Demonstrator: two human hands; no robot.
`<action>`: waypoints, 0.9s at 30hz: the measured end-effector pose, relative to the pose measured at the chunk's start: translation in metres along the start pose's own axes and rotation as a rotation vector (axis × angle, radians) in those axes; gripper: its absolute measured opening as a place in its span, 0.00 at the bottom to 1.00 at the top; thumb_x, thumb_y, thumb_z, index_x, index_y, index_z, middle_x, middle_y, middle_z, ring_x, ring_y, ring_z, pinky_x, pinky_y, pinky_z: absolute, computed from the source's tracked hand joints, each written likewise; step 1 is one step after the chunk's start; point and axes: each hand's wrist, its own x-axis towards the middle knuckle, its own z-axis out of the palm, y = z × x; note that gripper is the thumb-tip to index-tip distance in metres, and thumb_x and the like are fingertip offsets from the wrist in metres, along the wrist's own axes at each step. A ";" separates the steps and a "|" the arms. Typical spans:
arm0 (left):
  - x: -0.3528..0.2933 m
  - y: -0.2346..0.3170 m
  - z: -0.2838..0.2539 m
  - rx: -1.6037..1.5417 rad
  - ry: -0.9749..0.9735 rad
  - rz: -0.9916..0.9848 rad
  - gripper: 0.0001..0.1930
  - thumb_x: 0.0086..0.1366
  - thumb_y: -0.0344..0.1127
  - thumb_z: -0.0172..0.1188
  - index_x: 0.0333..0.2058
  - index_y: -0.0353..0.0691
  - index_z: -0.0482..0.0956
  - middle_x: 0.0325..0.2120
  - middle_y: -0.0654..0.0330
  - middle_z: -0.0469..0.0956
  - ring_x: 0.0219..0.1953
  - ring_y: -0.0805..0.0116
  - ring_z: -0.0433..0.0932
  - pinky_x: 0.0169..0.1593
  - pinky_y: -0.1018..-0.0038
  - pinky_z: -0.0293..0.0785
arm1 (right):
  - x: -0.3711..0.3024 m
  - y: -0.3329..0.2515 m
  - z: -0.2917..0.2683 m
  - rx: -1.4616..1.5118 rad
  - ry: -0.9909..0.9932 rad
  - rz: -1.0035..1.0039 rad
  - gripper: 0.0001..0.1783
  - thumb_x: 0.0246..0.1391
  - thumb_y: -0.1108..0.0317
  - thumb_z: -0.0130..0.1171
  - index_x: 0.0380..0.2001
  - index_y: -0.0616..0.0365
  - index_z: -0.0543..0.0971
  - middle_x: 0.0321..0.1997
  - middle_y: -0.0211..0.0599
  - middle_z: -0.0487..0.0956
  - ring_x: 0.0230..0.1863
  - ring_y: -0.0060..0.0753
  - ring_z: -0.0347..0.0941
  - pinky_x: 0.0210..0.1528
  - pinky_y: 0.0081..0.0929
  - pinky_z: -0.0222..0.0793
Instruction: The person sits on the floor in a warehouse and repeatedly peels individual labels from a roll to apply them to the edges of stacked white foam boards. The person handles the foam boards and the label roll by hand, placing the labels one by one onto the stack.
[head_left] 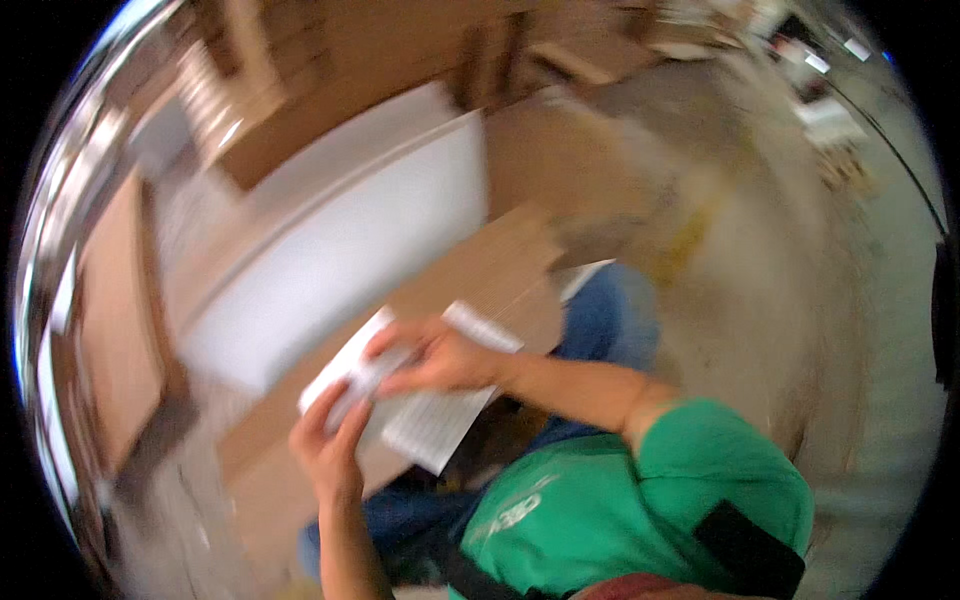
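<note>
Fingertips of both my hands meet round a small pale, partly see-through bundle [374,374], too blurred to name. My left hand [328,432] pinches its near left end, with thumb and fingers curled. From the right, my right hand [445,358] grips the other end, its fingers bent round it. Just beneath lies a white printed sheet [438,428] on flat brown cardboard [265,450]. A second white paper [345,362] shows beyond my left hand, and a white strip [484,326] juts out past my right hand.
A large white panel [360,240] leans beyond the cardboard. Cardboard boxes [350,90] stand at the far side, and a brown board [120,320] stands at the left. My bent knee [610,315] is beside the cardboard's right end. Concrete floor [740,330] stretches to the right.
</note>
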 end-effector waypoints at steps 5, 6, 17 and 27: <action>-0.003 0.011 0.001 -0.009 -0.079 0.115 0.19 0.48 0.26 0.64 0.41 0.33 0.74 0.37 0.57 0.75 0.38 0.72 0.73 0.42 0.78 0.71 | -0.006 -0.034 0.006 -0.073 0.079 0.015 0.19 0.40 0.78 0.62 0.39 0.57 0.74 0.38 0.31 0.74 0.39 0.23 0.71 0.40 0.21 0.71; -0.010 0.005 -0.008 -0.056 -0.113 0.148 0.18 0.49 0.27 0.64 0.41 0.34 0.75 0.36 0.58 0.75 0.37 0.74 0.73 0.41 0.79 0.71 | -0.008 -0.035 0.017 -0.130 0.079 -0.008 0.18 0.41 0.77 0.62 0.39 0.57 0.74 0.38 0.32 0.74 0.39 0.22 0.71 0.39 0.21 0.71; 0.020 0.007 0.029 0.261 -0.142 0.263 0.12 0.53 0.28 0.60 0.37 0.33 0.77 0.31 0.58 0.77 0.35 0.72 0.74 0.39 0.78 0.70 | -0.010 -0.045 -0.029 -0.290 0.146 0.021 0.12 0.41 0.75 0.63 0.33 0.59 0.77 0.33 0.34 0.76 0.34 0.21 0.71 0.36 0.18 0.70; 0.001 0.000 0.017 0.091 -0.065 0.164 0.05 0.52 0.24 0.59 0.29 0.30 0.78 0.21 0.62 0.75 0.24 0.79 0.70 0.28 0.85 0.64 | -0.016 -0.040 -0.030 -0.095 -0.023 0.175 0.10 0.41 0.69 0.63 0.28 0.61 0.79 0.23 0.29 0.77 0.24 0.16 0.68 0.27 0.15 0.65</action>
